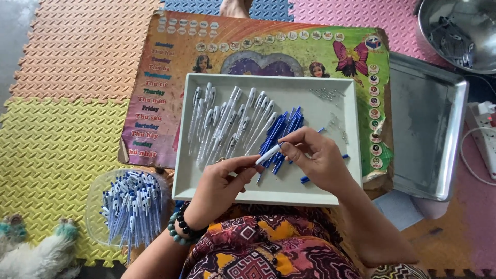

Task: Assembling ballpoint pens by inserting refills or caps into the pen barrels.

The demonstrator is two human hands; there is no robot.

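Observation:
Both hands meet over the near part of a pale grey tray [268,194]. My left hand [219,183] and my right hand [312,157] together pinch one white pen barrel [268,154], each at one end. In the tray lie several white pen barrels [222,121] to the left, a bunch of blue pen parts [284,126] in the middle and small metal springs [325,94] at the far right. A few loose blue caps [305,180] lie near my right hand.
A clear bowl [95,206] of finished blue-and-white pens stands at my left knee. A colourful printed board [258,46] lies under the tray. A metal baking tray [426,134], a steel bowl [439,36] and a power strip [485,134] are on the right, on foam mats.

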